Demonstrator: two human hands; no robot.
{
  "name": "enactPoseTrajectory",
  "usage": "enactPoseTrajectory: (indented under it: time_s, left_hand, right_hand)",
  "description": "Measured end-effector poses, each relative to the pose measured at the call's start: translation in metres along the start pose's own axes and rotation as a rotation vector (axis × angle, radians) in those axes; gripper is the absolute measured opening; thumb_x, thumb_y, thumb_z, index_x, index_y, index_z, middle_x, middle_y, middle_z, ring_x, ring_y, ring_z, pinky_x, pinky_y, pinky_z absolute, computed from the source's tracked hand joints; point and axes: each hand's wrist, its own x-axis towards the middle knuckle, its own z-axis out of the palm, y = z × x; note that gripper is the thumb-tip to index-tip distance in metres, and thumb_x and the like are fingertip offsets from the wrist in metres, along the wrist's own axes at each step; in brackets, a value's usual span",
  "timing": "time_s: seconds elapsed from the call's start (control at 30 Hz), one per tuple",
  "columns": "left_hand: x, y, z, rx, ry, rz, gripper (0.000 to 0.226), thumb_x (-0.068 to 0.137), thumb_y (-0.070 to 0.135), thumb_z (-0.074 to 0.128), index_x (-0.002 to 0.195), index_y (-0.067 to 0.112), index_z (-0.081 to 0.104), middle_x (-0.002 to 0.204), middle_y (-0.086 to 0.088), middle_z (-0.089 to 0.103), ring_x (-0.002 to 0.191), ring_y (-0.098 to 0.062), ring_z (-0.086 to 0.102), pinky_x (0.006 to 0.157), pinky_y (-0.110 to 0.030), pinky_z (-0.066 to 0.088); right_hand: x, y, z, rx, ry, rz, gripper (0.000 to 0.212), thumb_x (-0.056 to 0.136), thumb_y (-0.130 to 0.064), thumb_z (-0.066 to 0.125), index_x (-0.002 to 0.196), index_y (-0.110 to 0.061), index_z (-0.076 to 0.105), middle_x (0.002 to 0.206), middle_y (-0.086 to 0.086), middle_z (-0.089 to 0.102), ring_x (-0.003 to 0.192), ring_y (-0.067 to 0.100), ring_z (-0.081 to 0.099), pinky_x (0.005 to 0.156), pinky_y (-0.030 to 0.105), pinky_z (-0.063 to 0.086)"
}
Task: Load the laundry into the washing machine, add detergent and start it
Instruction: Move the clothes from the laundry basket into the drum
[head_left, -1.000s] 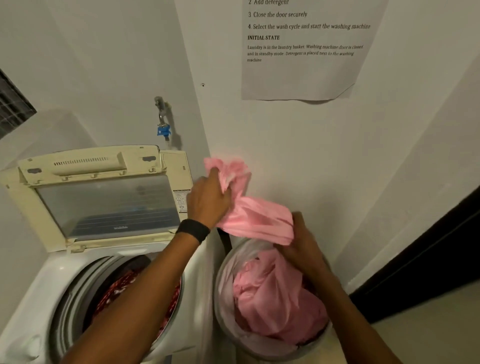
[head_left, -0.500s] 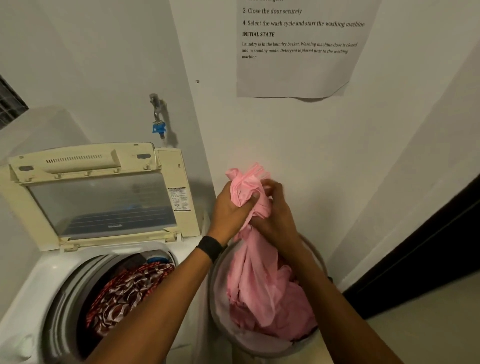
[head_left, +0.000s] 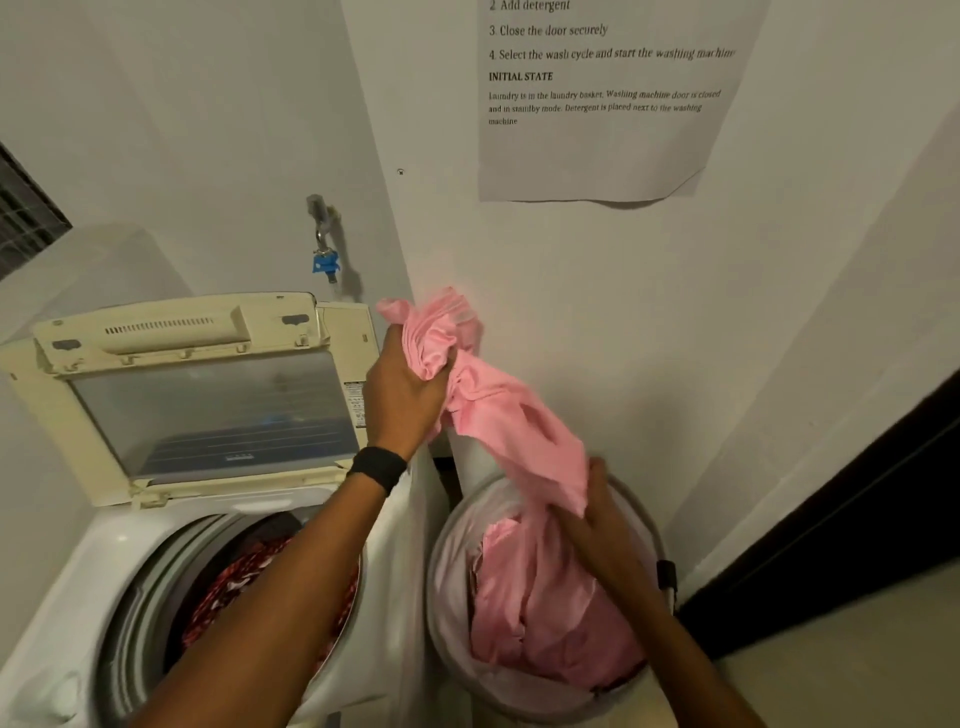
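Observation:
A top-loading white washing machine (head_left: 104, 561) stands at the lower left with its cream lid (head_left: 197, 395) raised. Red patterned laundry (head_left: 234, 587) lies in its drum. To its right sits a round laundry basket (head_left: 441, 597) full of pink cloth. A long pink garment (head_left: 498, 410) stretches from the basket up to my left hand (head_left: 405, 400), which grips its bunched top end above the machine's right edge. My right hand (head_left: 602, 519) holds the same garment lower down, just over the basket. No detergent is visible.
White walls meet in a corner right behind the basket. A tap with a blue fitting (head_left: 324, 260) juts from the wall above the machine. A printed instruction sheet (head_left: 597, 104) hangs at the upper right. A dark doorway (head_left: 857, 519) lies to the right.
My left hand has lifted the garment's top end up and leftward toward the machine. My right hand has slid down the cloth to the basket rim, so the garment is now drawn out between them.

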Motion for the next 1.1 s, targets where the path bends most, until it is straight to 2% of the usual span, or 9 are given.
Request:
enactPoseTrajectory:
  time_s: [0.13, 0.27, 0.4, 0.5, 0.6, 0.7, 0.77, 0.93, 1.1]
  left_hand:
    - [-0.015, -0.014, 0.009, 0.172, -0.130, -0.055, 0.053, 0.093, 0.047, 0.071, 0.134, 0.018, 0.053, 0.106, -0.003, 0.070, 0.092, -0.027, 0.068, 0.074, -0.036, 0.056]
    - [-0.033, 0.007, 0.024, -0.267, -0.407, -0.225, 0.056, 0.095, 0.053, 0.065, 0.141, 0.026, 0.049, 0.128, 0.009, 0.065, 0.119, -0.015, 0.064, 0.099, -0.032, 0.054]
    - [-0.046, 0.030, 0.031, -0.355, -0.576, -0.219, 0.096, 0.075, 0.074, 0.074, 0.148, 0.026, 0.032, 0.141, 0.012, 0.053, 0.128, -0.007, 0.055, 0.103, -0.022, 0.049]
    - [-0.052, 0.027, 0.035, -0.352, -0.392, -0.198, 0.073, 0.081, 0.038, 0.086, 0.139, 0.023, 0.045, 0.127, 0.013, 0.061, 0.118, -0.002, 0.062, 0.094, -0.016, 0.053]
    - [-0.056, 0.025, 0.036, -0.429, -0.211, -0.242, 0.057, 0.089, 0.018, 0.081, 0.139, 0.014, 0.057, 0.123, 0.007, 0.069, 0.110, -0.001, 0.067, 0.087, -0.011, 0.053]
    - [-0.047, 0.028, 0.033, -0.491, -0.078, -0.318, 0.054, 0.090, 0.024, 0.080, 0.140, 0.017, 0.058, 0.124, 0.002, 0.071, 0.116, -0.016, 0.069, 0.099, -0.033, 0.057]
    - [-0.035, 0.029, 0.029, -0.520, -0.059, -0.327, 0.055, 0.091, 0.030, 0.080, 0.140, 0.020, 0.058, 0.128, 0.000, 0.071, 0.117, -0.017, 0.068, 0.104, -0.043, 0.056]
    - [-0.016, 0.028, 0.020, -0.441, -0.053, -0.240, 0.060, 0.085, 0.035, 0.085, 0.138, 0.024, 0.058, 0.124, 0.011, 0.070, 0.108, 0.001, 0.068, 0.091, -0.019, 0.056]
    - [-0.007, 0.001, 0.007, -0.171, 0.027, -0.204, 0.064, 0.078, 0.056, 0.078, 0.129, 0.024, 0.057, 0.117, 0.008, 0.068, 0.105, -0.016, 0.067, 0.087, -0.029, 0.052]
  right_hand:
    - [0.027, -0.061, -0.037, 0.051, 0.104, -0.281, 0.034, 0.094, -0.033, 0.058, 0.121, -0.020, 0.042, 0.113, -0.018, 0.059, 0.103, -0.008, 0.061, 0.084, 0.011, 0.048]
    - [0.062, -0.097, -0.022, -0.113, 0.133, -0.457, 0.031, 0.085, -0.005, 0.058, 0.116, -0.003, 0.060, 0.111, 0.002, 0.052, 0.106, -0.003, 0.052, 0.091, 0.021, 0.046]
    - [0.065, -0.091, 0.007, -0.041, 0.058, -0.423, 0.042, 0.082, -0.017, 0.061, 0.119, 0.003, 0.066, 0.118, 0.009, 0.068, 0.112, 0.022, 0.064, 0.096, 0.036, 0.054]
    - [0.067, -0.082, 0.010, 0.053, 0.029, -0.343, 0.044, 0.086, -0.021, 0.073, 0.126, -0.013, 0.057, 0.118, -0.023, 0.067, 0.110, 0.001, 0.065, 0.091, 0.018, 0.053]
    - [0.064, -0.078, 0.012, 0.038, -0.025, -0.335, 0.054, 0.089, -0.018, 0.078, 0.132, -0.023, 0.046, 0.123, -0.029, 0.060, 0.115, 0.000, 0.063, 0.092, 0.022, 0.054]
    - [0.052, -0.049, 0.019, 0.003, 0.011, -0.439, 0.081, 0.084, -0.023, 0.081, 0.149, -0.025, 0.033, 0.149, -0.011, 0.044, 0.138, 0.013, 0.047, 0.110, 0.030, 0.046]
    - [0.038, -0.016, 0.029, 0.013, -0.025, -0.276, 0.099, 0.081, -0.031, 0.085, 0.157, -0.024, 0.022, 0.155, -0.019, 0.033, 0.142, 0.001, 0.039, 0.107, 0.012, 0.041]
    - [0.014, 0.050, 0.044, 0.008, -0.094, 0.053, 0.044, 0.095, -0.020, 0.073, 0.137, -0.019, 0.056, 0.119, -0.013, 0.063, 0.124, 0.026, 0.063, 0.076, -0.001, 0.044]
    - [0.021, -0.017, -0.030, 0.034, -0.043, -0.129, 0.037, 0.087, -0.041, 0.062, 0.122, -0.041, 0.051, 0.117, -0.025, 0.066, 0.106, -0.005, 0.063, 0.085, 0.013, 0.047]
